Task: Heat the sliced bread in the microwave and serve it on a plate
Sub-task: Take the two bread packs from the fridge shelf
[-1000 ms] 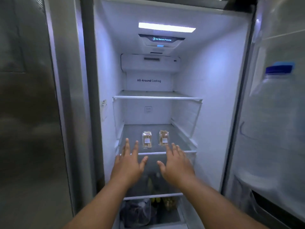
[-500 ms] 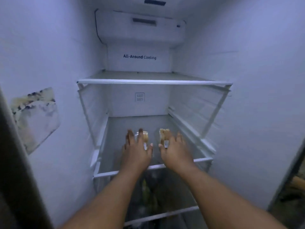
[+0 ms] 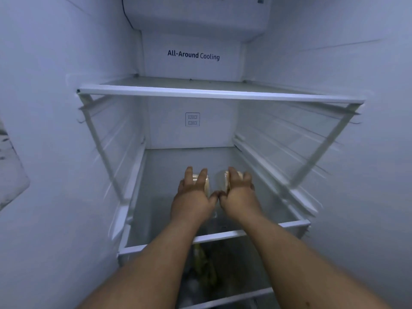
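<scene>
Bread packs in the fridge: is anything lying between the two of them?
In the head view, only a bare strip of shelf separates the left pack from the right pack; nearer the camera, the thumbs meet.

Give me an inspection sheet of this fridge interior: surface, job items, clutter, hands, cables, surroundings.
Surface: glass shelf, white front rim, inside an open fridge.
Job's things: two clear bread packs side by side on that shelf, left pack, right pack.
Clutter: yellowish produce below the shelf, blurred.
Hands: left hand laid over the left pack, right hand over the right pack; firmness of grip unclear.
Cables: nothing seen.
Surroundings: upper shelf bare where visible; rear vent; "All-Around Cooling" lettering.
</scene>
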